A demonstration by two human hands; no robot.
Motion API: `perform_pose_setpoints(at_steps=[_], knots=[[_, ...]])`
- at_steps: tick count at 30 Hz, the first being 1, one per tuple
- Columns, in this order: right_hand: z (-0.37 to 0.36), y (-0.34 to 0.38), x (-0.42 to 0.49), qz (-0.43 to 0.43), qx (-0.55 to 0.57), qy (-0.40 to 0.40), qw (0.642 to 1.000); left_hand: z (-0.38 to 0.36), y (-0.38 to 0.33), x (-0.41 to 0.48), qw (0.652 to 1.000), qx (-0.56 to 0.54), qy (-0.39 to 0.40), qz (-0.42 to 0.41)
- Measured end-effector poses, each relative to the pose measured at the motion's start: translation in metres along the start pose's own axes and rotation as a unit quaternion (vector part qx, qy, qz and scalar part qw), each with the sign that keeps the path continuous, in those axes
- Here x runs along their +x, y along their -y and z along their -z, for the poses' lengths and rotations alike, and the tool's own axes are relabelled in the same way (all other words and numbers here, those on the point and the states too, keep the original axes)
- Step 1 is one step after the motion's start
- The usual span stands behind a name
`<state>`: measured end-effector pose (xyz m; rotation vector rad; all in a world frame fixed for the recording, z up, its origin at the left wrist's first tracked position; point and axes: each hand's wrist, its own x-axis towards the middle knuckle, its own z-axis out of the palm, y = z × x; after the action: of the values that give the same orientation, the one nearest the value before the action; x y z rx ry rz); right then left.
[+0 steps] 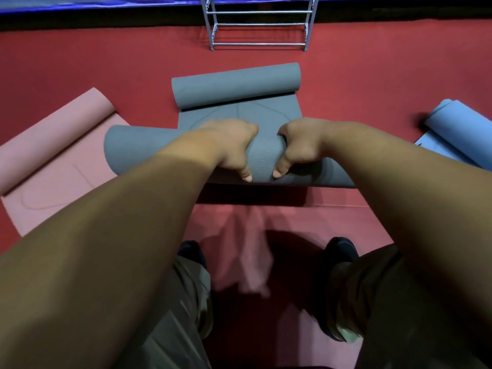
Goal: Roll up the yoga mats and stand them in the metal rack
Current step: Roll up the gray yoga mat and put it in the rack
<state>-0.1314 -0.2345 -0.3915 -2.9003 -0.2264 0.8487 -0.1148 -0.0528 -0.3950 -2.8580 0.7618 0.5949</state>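
Grey mat (239, 113) sits mid-frame, near end rolled into a fat tube, with the metal rack (259, 44) waiting at top centre. Left hand (231, 147) and right hand (303, 145) both grip the roll's middle, fingers curled over it. I'd spread them wider and push evenly so it stays tight and straight.

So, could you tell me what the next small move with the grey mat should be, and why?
Probably roll the grey mat forward a turn: the left hand and right hand both grip its near roll, a flat stretch lies ahead, so it is not ready for the rack.
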Motion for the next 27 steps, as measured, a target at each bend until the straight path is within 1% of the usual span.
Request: perform_pose_setpoints(at_steps=[3, 5, 7, 13, 16, 18, 21, 24, 27], knots=[[0.004, -0.001, -0.001, 0.010, 0.009, -0.021, 1.000, 0.004, 0.008, 0.001, 0.999, -0.045, 0.009, 0.017], [0.005, 0.001, -0.002, 0.012, -0.030, -0.038, 0.999, 0.005, 0.011, 0.003, 0.997, -0.071, 0.020, 0.027], [0.003, 0.004, -0.002, 0.012, -0.073, -0.039, 0.997, 0.004, 0.012, 0.003, 0.995, -0.085, 0.035, 0.028], [0.002, 0.002, 0.000, 0.008, -0.048, -0.012, 0.999, -0.002, 0.005, 0.007, 0.995, -0.085, 0.053, 0.027], [-0.001, -0.003, 0.002, 0.004, -0.027, -0.006, 1.000, -0.004, 0.004, 0.005, 0.997, -0.046, 0.054, 0.016], [-0.001, -0.005, 0.003, 0.003, -0.019, -0.001, 1.000, -0.006, 0.002, 0.005, 0.999, -0.027, 0.038, 0.021], [-0.002, -0.005, 0.003, 0.002, -0.016, 0.014, 1.000, -0.007, -0.001, 0.009, 0.999, -0.041, 0.025, 0.012], [-0.007, -0.003, 0.001, 0.000, -0.026, 0.030, 0.999, -0.005, 0.001, 0.008, 0.997, -0.063, 0.029, 0.022], [-0.009, -0.002, 0.001, 0.000, -0.062, 0.006, 0.998, -0.004, 0.006, 0.009, 0.995, -0.084, 0.039, 0.029]])
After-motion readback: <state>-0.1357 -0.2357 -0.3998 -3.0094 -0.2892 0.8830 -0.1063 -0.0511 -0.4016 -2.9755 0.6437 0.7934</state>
